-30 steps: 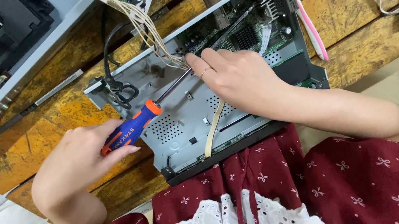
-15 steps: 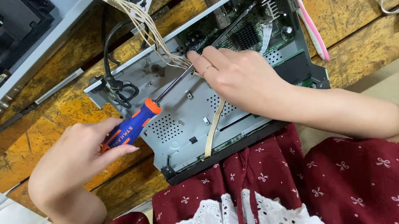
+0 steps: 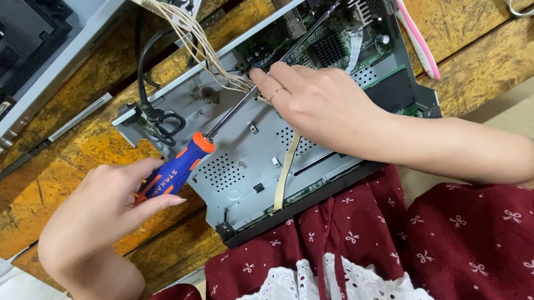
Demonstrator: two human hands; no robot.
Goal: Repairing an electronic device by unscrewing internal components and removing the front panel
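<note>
- While our left hand (image 3: 102, 212) is wrapped tight around the blue and orange handle of the screwdriver (image 3: 174, 173), its long thin metal shaft reaches up and to the right, into the open metal case (image 3: 241, 168).
- We cannot see the tip, because our right hand (image 3: 317, 103) covers it.
- Our right hand rests on the case floor with its fingers together, and the fingertips (image 3: 262, 76) press down near the bundle of thin pale wires (image 3: 199, 39). We cannot tell if it pinches anything.
- The case lies tilted on the edge of the worn wooden bench (image 3: 58, 183), and its front edge hangs over our lap in the red dress (image 3: 439, 244).
- We think the screwdriver is light and stiff. The fat handle looks grippy, so that is the best place to hold it. The bare shaft looks smooth and would slip.
- We think the case is thin sheet metal, stiff but with sharp edges, so the flat floor is the safe spot to press.
- The green circuit board (image 3: 322, 45) at the back looks easy to break, and so do the pale wires and the flat tan ribbon cable (image 3: 286, 168). We should not pull those.
</note>
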